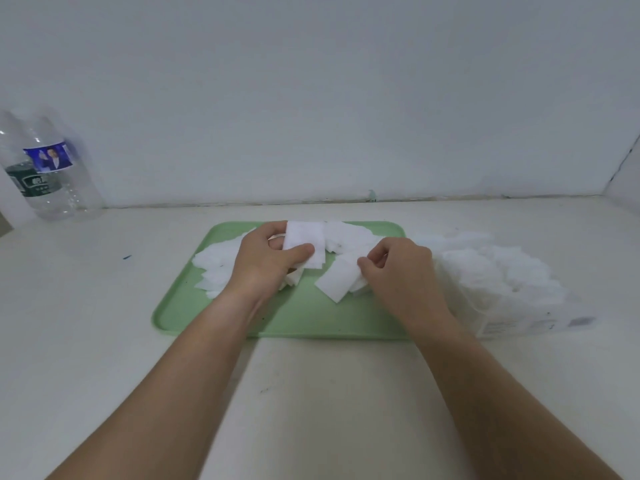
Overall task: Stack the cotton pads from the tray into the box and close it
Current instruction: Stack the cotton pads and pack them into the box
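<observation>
Head view, down onto a pale counter (311,393) set against a white wall (311,98). In the centre of the counter, a green tray (311,320), long side toward the person. Across the tray's far half, loose white cotton pads (216,268): rectangular, overlapping, piled thickest at the left and in the far middle. Near half of the tray bare green.

Over the tray's left-middle, the left hand (266,261), clamped on a small stack of pads (304,244): thumb across the front, fingers curled behind, flat face of the stack turned toward the camera. Cannot tell whether the stack's lower edge touches the pile beneath.

Over the tray's right side, the right hand (398,268), fingers curled, thumb and forefinger pinching the edge of a flat pad (337,284) lying at an angle on the tray. Both hands apart, not touching, loose pads between them.

Just right of the tray, a low pale box (540,320) with small print on its near side, left end hidden behind the right forearm. Inside it, a heap of pads (491,268) rising above the rim, untidy. Lid not made out.

At far left, against the wall, two clear plastic bottles (48,168), one labelled blue, one dark green, well apart from the tray. Between bottles and tray, a small blue-green speck (127,258) on the counter.
</observation>
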### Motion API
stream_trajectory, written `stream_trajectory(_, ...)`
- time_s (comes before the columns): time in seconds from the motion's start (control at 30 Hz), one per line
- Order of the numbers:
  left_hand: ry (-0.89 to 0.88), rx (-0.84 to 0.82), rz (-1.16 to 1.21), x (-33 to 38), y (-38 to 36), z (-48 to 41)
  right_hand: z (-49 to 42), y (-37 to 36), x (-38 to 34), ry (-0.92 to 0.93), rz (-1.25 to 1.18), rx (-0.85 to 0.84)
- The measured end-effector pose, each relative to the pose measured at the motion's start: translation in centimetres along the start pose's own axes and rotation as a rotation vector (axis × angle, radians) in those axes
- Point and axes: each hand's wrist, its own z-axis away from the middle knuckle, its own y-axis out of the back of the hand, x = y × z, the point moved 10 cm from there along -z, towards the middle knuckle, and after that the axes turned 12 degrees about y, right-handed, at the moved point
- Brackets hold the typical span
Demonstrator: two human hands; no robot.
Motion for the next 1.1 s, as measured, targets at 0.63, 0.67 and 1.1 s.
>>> stream_trajectory(0.63,0.086,0.065,0.123,-1.1,0.4,-0.1,0.1,-0.8,-0.6,-0.092,-0.479,0.055)
stream_trajectory(0.67,0.082,0.061,0.118,-1.0,0.3,0.0,0.0,-0.5,-0.5,-0.115,-0.58,0.086)
stream_trajectory(1.1,0.087,-0.138,0.095,-0.7,-3.4,1.6,0.6,-2.6,-0.9,-0.216,-1.016,-0.06)
